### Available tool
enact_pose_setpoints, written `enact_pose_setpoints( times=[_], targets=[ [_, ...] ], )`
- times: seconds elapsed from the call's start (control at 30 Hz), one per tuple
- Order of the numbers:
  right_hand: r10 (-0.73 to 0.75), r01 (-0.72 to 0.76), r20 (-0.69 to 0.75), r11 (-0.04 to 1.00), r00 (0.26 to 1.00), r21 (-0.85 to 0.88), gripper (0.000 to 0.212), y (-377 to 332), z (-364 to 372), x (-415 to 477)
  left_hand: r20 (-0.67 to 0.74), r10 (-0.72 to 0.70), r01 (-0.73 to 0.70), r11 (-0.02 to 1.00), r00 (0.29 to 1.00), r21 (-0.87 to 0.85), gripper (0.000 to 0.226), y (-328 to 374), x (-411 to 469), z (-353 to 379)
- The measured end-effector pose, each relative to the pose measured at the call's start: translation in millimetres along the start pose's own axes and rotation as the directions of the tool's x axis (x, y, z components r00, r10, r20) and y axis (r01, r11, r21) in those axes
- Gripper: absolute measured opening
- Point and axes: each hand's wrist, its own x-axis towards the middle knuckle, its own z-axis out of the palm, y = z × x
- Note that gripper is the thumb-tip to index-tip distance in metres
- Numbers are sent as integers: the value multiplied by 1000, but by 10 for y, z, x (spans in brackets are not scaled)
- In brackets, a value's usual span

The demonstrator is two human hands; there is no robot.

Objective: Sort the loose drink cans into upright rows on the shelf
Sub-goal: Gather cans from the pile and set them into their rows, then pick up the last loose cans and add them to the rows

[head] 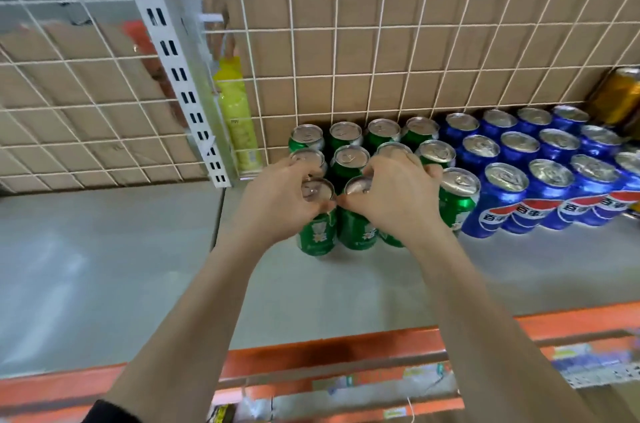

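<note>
Left hand (280,195) and right hand (394,195) each grip a green can (317,232) (upright, front row).

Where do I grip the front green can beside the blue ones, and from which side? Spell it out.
Grip the green can by its top rim, from above and in front. It stands upright; a blue can crowds its right side, other green cans its left and back. Only lid and front wall are free.

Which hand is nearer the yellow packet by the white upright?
Left. The left hand grips a front green can right of the yellow packet; the right hand grips neighbouring green cans farther right.
</note>
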Motion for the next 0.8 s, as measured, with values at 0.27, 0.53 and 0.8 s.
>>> enact_pose_setpoints(
  times=[0.27, 0.53, 0.8],
  targets=[
    [-63, 61, 69, 998, 996, 24, 73, 120, 120, 106, -36, -99, 93, 987, 994, -133, 40, 11, -69, 133],
    [-77, 77, 3, 997, 997, -22, 75, 168, 188, 24, -15, -148, 143, 973, 989, -179, 71, 28, -194, 179],
    [-148, 168, -194, 982, 970, 91, 77, -74, 236, -104, -110, -228, 209, 964, 967, -164, 61, -158, -542, 78]
  ],
)
